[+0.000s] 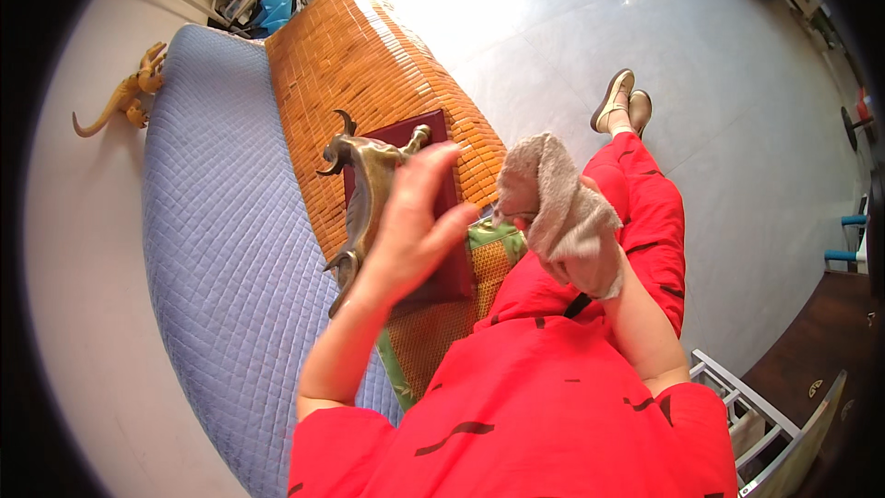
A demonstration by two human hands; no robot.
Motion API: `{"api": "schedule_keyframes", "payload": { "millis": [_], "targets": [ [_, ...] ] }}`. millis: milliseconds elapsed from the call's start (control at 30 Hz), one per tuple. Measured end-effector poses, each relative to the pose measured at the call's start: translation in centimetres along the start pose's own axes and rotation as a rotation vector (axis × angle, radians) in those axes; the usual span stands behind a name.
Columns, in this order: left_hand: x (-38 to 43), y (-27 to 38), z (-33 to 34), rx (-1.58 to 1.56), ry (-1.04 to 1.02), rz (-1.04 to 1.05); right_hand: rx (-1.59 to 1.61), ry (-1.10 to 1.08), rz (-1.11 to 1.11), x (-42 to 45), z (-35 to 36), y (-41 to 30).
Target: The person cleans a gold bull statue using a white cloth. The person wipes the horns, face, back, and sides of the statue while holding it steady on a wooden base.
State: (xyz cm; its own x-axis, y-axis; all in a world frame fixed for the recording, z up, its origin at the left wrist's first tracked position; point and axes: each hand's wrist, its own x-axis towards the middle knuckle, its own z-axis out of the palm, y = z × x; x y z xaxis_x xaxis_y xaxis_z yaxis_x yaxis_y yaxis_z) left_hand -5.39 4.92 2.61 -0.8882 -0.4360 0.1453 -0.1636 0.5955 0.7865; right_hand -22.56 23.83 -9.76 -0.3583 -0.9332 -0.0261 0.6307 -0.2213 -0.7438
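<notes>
A bronze-coloured bull figurine [365, 183] with curved horns stands on a dark red rectangular base [453, 259], which rests on the sofa seat to my left. My left hand [418, 225] is over the figurine's side, thumb spread from the fingers and somewhat blurred. Nothing shows in its grasp, and I cannot tell whether it touches the metal. A greyish-beige towelling cloth [560, 214] is bunched in my right hand [590, 185], above my lap. The cloth hides most of that hand, with only bits of the fingers visible.
Bamboo-tile matting [346, 48] covers the seat, beside a blue quilted backrest cover [214, 187]. A green-edged woven mat [492, 266] lies under me. A yellow toy dinosaur [128, 93] is behind the backrest. At right stand a metal-framed rack [747, 415] and dark brown furniture [795, 339].
</notes>
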Motion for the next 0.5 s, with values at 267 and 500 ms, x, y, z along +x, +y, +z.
{"api": "schedule_keyframes", "payload": {
  "millis": [267,500],
  "targets": [
    [-3.3,-2.9,10.9,-0.801,0.136,-0.318,0.929,0.0,0.487,0.0,-1.0,0.5],
    [-3.6,-2.8,9.2,-0.731,0.425,-0.381,0.321,0.201,0.418,0.7,-2.4,3.5]
  ]
}}
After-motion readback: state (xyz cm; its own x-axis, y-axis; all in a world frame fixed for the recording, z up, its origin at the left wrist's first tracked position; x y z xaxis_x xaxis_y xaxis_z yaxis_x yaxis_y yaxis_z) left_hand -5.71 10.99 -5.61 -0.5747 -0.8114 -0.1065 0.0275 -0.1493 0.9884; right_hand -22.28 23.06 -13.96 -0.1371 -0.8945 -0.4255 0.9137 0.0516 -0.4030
